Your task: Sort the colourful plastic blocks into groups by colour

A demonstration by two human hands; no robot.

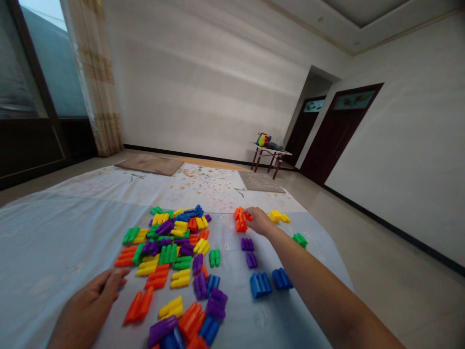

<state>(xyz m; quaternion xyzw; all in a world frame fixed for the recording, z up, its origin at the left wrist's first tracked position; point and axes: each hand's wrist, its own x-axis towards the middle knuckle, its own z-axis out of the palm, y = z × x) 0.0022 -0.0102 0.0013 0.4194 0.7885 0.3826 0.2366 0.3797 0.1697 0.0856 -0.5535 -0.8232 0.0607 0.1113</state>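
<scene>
My left hand (85, 308) hovers low at the left with fingers loosely bent and apart; no block shows in it. Close to its fingertips lie an orange block (139, 305) and the edge of a mixed heap of ribbed plastic blocks (169, 253) in green, yellow, purple, orange and blue. My right hand (258, 221) reaches out to a small orange group (240, 220), its fingers closed on an orange block at the group's right side. The fingertips are partly hidden. Nearer me than that hand lie purple blocks (248, 245) and blue blocks (260, 285).
Yellow blocks (278, 216) and a green block (300, 239) lie right of my right forearm. Everything rests on a pale blue, flowered sheet (90, 223). Two mats, one brown (150, 165), lie at its far edge. Beyond stands a small table (272, 151) with bags.
</scene>
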